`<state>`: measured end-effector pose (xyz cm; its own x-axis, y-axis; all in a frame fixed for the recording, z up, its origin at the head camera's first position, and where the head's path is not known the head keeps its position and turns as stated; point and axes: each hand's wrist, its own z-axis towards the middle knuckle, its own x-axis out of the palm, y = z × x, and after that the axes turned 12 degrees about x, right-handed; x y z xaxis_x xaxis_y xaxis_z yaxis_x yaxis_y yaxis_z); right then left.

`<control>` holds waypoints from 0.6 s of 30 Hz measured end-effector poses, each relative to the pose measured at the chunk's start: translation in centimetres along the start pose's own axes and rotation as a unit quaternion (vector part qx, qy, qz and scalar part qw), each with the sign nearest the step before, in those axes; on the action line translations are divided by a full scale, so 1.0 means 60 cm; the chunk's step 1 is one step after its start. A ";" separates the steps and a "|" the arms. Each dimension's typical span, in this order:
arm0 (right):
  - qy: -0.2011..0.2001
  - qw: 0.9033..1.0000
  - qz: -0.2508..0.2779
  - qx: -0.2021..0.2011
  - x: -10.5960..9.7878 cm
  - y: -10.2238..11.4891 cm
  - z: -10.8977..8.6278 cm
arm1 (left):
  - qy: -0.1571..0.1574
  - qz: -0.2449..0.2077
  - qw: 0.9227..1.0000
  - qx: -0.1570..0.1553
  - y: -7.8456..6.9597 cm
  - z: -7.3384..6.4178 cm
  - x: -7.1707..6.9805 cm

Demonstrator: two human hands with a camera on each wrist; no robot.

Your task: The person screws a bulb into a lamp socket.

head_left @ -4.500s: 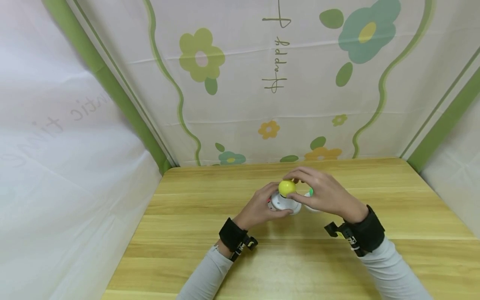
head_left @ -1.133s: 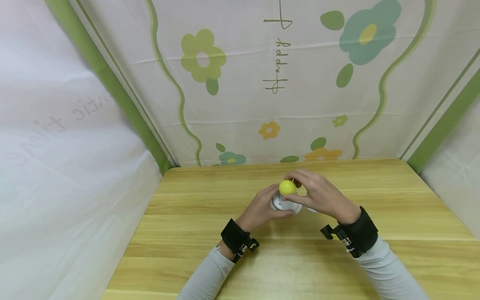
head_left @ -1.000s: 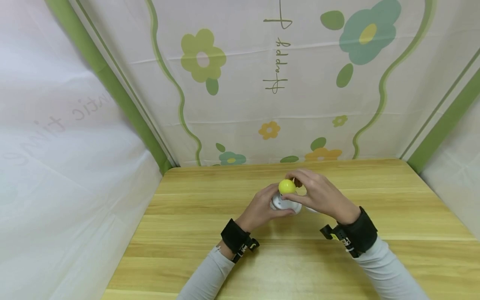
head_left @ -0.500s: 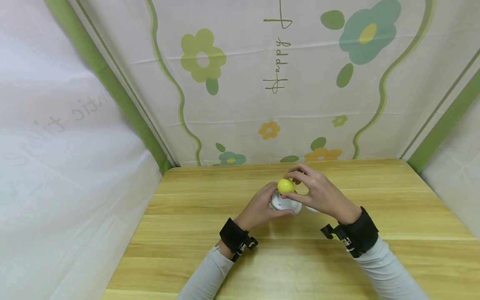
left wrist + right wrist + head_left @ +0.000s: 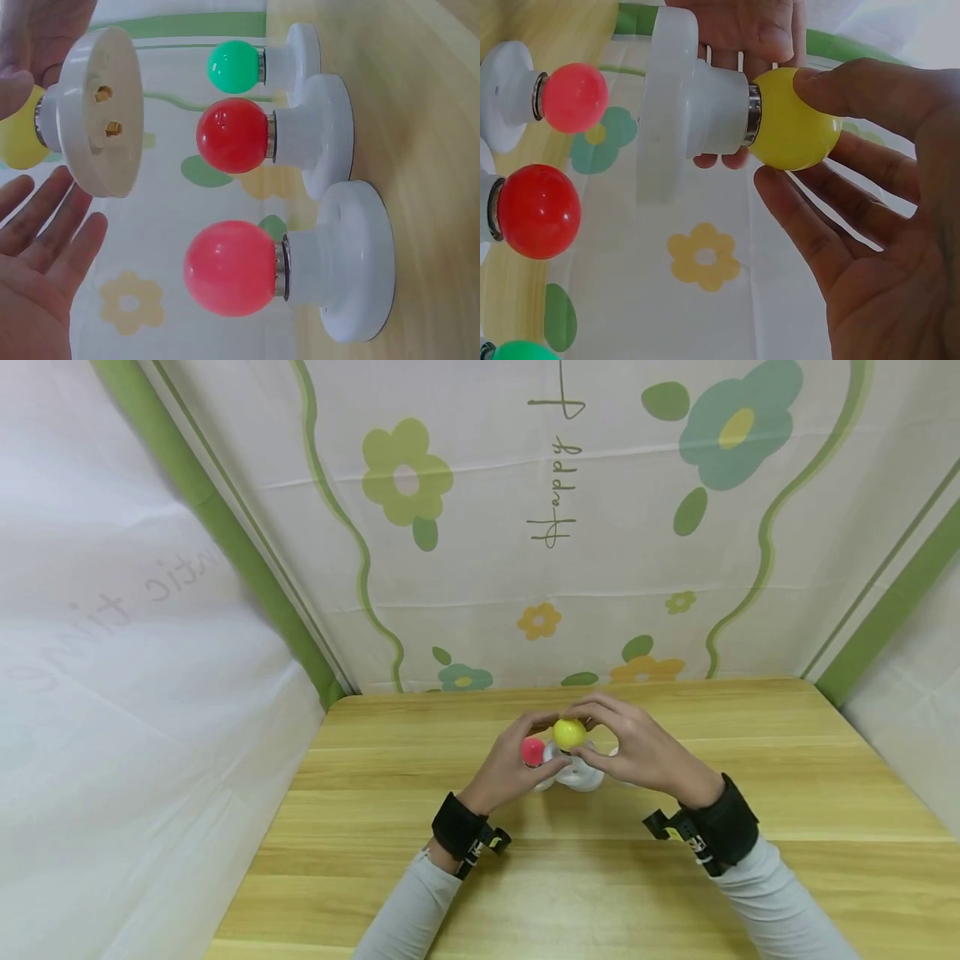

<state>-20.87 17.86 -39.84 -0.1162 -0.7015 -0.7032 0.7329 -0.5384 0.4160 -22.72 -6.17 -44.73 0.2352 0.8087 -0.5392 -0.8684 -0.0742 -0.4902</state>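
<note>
A yellow light bulb [image 5: 569, 734] is joined to a round white lamp holder [image 5: 667, 105] and hangs above the table. My right hand [image 5: 637, 743] pinches the bulb between thumb and fingers. Two brass contacts [image 5: 113, 129] show in the holder's underside. Close beside it, my left hand [image 5: 510, 764] has its fingers spread and relaxed; in the left wrist view a gap shows between its fingertips and the holder. Below stand a pink bulb [image 5: 231, 268], a red bulb [image 5: 234, 136] and a green bulb [image 5: 234, 67], each in a white holder. The red one is hidden in the head view.
The wooden table [image 5: 360, 827] carries the three standing lamps in a row near its middle. A white curtain [image 5: 480, 568] with printed flowers rises behind its back edge. Another white curtain [image 5: 135, 710] hangs on the left.
My left hand has let go of the white lamp holder and moved slightly left, bringing the pink bulb into view. My right hand still pinches the yellow bulb, which has shifted slightly left.
</note>
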 end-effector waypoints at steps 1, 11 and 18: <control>0.002 1.000 0.003 0.000 0.001 -0.001 0.000 | -0.003 0.001 1.000 0.006 0.001 0.000 0.000; 0.014 0.999 0.029 -0.001 0.007 -0.002 0.000 | -0.019 -0.004 0.999 0.046 0.003 0.002 0.000; 0.024 0.999 0.036 0.012 0.008 0.000 0.000 | -0.020 0.003 0.998 0.055 0.003 0.002 -0.004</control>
<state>-20.96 17.52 -40.17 -0.0316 -0.7160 -0.6974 0.7224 -0.4986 0.4791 -22.99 -6.31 -44.59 0.2136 0.8310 -0.5136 -0.9131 -0.0170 -0.4073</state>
